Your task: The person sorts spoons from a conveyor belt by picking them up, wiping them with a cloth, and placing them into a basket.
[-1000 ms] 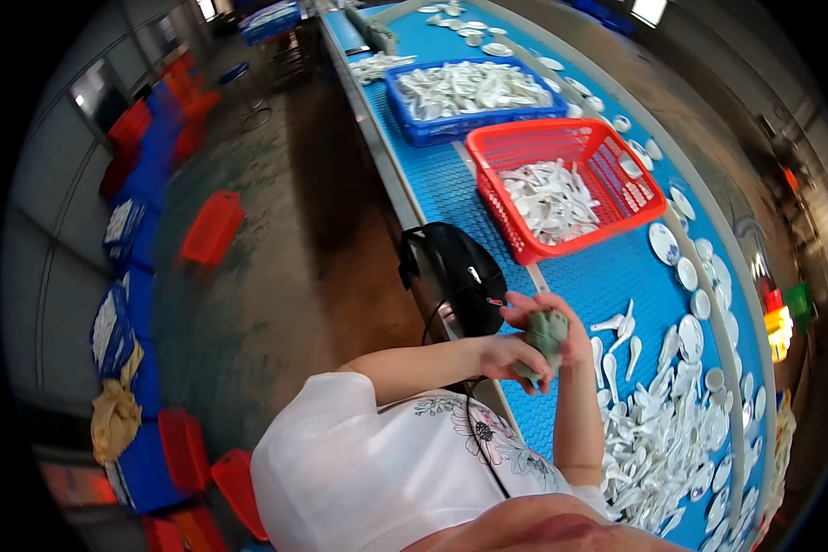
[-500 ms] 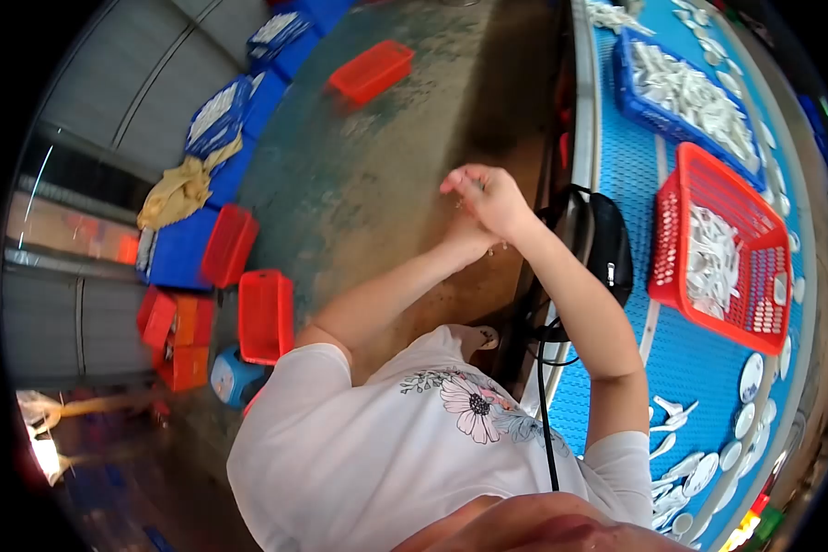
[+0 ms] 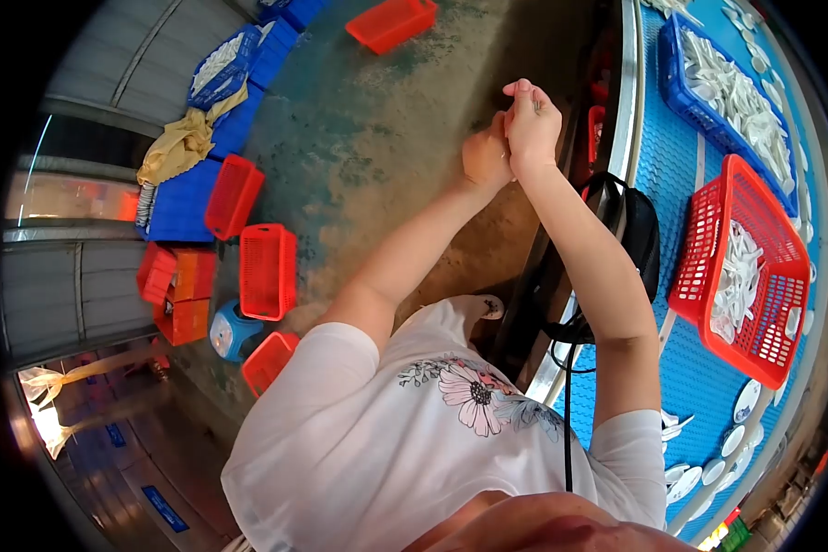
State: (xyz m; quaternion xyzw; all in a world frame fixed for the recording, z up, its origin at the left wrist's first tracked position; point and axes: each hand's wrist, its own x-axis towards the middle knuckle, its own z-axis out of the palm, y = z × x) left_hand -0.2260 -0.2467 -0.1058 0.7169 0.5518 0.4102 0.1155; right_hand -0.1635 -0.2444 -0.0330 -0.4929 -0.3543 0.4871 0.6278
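Note:
My left hand (image 3: 487, 156) and my right hand (image 3: 534, 133) meet in front of me above the floor, beside the belt's metal edge. The left is bent at the wrist with its fingers folded out of sight against the right. Curled fingers close the right hand, and a small dark spot shows among them, too small to name. Right of my arms, a red basket (image 3: 697, 244) of white spoons (image 3: 738, 281) rests on the blue belt (image 3: 695, 368). Behind it stands a blue basket (image 3: 708, 122) heaped with white spoons.
A black bag (image 3: 642, 237) with a cord hangs at the belt's edge. White dishes (image 3: 733, 440) lie along the belt's far side. Red baskets (image 3: 391, 25), a blue stool (image 3: 236, 333) and blue crates (image 3: 186, 201) with a tan cloth (image 3: 177, 147) stand on the left.
Both hands have moved up and slightly right in the view, and the right hand's fingers now point upward. The view has shifted too, so the surroundings sit differently.

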